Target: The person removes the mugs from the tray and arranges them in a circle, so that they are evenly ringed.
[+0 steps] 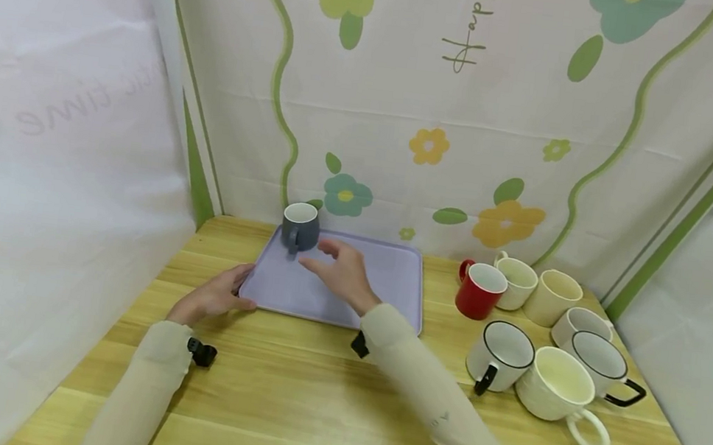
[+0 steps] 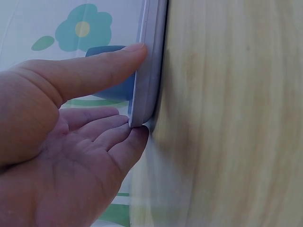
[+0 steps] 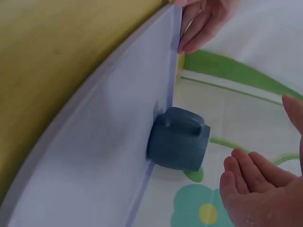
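A lavender rectangular tray (image 1: 383, 278) lies at the back of the wooden table. On its back left corner stands an upright dark blue-grey mug (image 1: 305, 234), white inside, its handle facing the front. My left hand (image 1: 214, 298) holds the tray's front left corner. In the left wrist view its thumb rests on the tray rim (image 2: 150, 71) and its fingertips touch round the corner. My right hand (image 1: 345, 274) hovers over the tray, just right of the mug, with fingers and thumb apart. The right wrist view shows a gap between the mug (image 3: 177, 144) and that hand's fingers.
Several mugs crowd the table's right side, among them a red mug (image 1: 480, 293), a white mug with black handle (image 1: 500, 355) and a cream mug (image 1: 553, 388). A flower-printed curtain (image 1: 384, 107) rises behind the tray, with white curtain walls (image 1: 66, 142) at the sides.
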Demonstrator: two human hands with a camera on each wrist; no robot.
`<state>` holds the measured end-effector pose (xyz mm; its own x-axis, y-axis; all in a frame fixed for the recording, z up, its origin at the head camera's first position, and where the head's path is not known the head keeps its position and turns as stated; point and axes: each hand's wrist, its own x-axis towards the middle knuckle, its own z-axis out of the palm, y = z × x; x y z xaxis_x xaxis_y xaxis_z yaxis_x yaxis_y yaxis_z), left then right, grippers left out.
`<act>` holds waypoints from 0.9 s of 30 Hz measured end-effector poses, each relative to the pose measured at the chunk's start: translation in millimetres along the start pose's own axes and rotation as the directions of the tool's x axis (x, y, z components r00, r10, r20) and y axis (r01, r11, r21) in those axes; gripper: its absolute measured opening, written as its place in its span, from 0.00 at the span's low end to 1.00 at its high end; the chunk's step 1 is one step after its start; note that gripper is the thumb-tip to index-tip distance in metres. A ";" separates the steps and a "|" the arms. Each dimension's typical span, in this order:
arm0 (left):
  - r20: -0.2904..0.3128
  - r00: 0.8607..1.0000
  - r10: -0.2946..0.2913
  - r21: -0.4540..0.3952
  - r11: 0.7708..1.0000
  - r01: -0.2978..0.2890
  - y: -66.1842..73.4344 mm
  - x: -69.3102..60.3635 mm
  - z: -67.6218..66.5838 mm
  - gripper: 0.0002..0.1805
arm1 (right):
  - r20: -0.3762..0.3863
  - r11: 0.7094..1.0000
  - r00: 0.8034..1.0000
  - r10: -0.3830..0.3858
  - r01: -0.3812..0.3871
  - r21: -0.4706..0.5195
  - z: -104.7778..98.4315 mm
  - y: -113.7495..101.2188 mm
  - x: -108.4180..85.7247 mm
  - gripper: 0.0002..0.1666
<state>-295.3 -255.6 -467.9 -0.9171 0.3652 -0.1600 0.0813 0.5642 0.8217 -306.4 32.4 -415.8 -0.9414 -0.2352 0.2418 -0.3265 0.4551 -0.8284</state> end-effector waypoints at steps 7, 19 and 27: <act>-0.003 1.000 -0.013 0.009 1.000 0.013 0.0 -2.3 -0.8 0.52 | 0.096 0.991 0.988 0.124 -0.128 0.045 38.0 11.8 37.3 0.47; -0.009 1.000 -0.010 0.010 1.000 0.010 2.6 -2.6 0.4 0.52 | 0.190 0.969 0.965 0.180 -0.207 0.133 70.0 26.9 56.9 0.48; -0.009 1.000 -0.005 0.003 1.000 0.005 -0.6 -1.0 -1.1 0.52 | 0.083 0.938 0.949 0.303 -0.312 0.148 77.4 22.9 54.1 0.33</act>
<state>-294.9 -257.1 -467.7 -0.9210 0.3557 -0.1587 0.0783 0.5682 0.8192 -358.3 -36.3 -460.7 -0.9857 -0.1563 -0.0631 0.0002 0.3735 -0.9276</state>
